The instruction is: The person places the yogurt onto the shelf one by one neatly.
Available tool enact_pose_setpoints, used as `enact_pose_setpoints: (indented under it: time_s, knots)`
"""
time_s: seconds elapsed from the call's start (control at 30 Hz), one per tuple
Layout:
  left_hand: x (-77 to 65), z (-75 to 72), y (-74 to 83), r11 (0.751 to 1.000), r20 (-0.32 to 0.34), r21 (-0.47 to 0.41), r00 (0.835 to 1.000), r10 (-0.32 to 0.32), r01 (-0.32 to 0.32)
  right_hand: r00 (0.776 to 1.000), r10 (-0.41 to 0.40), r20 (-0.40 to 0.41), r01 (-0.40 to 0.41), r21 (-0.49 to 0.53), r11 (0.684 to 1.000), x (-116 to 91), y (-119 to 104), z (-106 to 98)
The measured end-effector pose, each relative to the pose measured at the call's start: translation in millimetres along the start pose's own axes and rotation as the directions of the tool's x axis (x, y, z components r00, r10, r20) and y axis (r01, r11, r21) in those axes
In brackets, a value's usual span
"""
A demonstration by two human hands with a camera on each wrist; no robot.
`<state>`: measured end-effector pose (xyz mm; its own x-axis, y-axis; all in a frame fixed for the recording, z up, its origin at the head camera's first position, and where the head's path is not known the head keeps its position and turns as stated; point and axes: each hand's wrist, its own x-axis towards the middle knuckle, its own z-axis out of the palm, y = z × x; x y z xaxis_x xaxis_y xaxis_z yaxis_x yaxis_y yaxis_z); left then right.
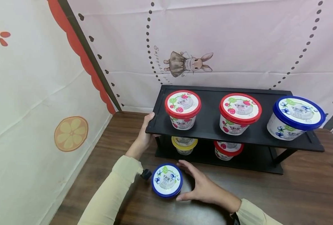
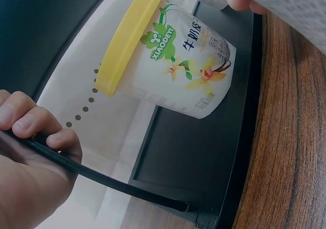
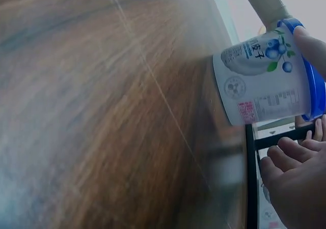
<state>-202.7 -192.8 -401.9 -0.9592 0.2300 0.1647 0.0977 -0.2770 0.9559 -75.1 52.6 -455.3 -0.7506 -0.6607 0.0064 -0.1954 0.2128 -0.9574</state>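
Observation:
My left hand grips the left end of the black two-tier shelf; in the left wrist view its fingers curl around the black frame. On the table in front stands a white tub with a blue lid and blueberry print. Beside that tub is my right hand, thumb and fingers spread apart around its right side. The right wrist view shows the thumb near the lid of the blue-lidded tub, the other fingers loosely bent; contact is unclear.
The upper tier holds two red-lidded tubs and another blue-lidded tub at right. Below, partly hidden, stand a yellow-lidded tub and a red-lidded tub. Printed cloth hangs behind the wooden table.

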Motion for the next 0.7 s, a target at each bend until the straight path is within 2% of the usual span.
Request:
enact_pose_setpoints:
  time_s: [0.27,0.5,0.7]
  knots:
    - [-1.9,-1.8,-0.9,0.999,-0.01,0.019,0.999,-0.033,0.033,0.995,0.091,0.033,-0.089,-0.057,0.994,4,0,7]
    - [-2.6,-2.2,-1.5,0.999,-0.008,0.025,1.0,-0.027,0.027,0.995,0.102,0.002,-0.101,-0.09,0.991,8,1,12]
    - [-1.7,-2.8,-1.7,1.0,-0.005,0.023,1.0,-0.02,0.02,0.996,0.09,-0.011,-0.091,-0.064,0.994,13,1,19]
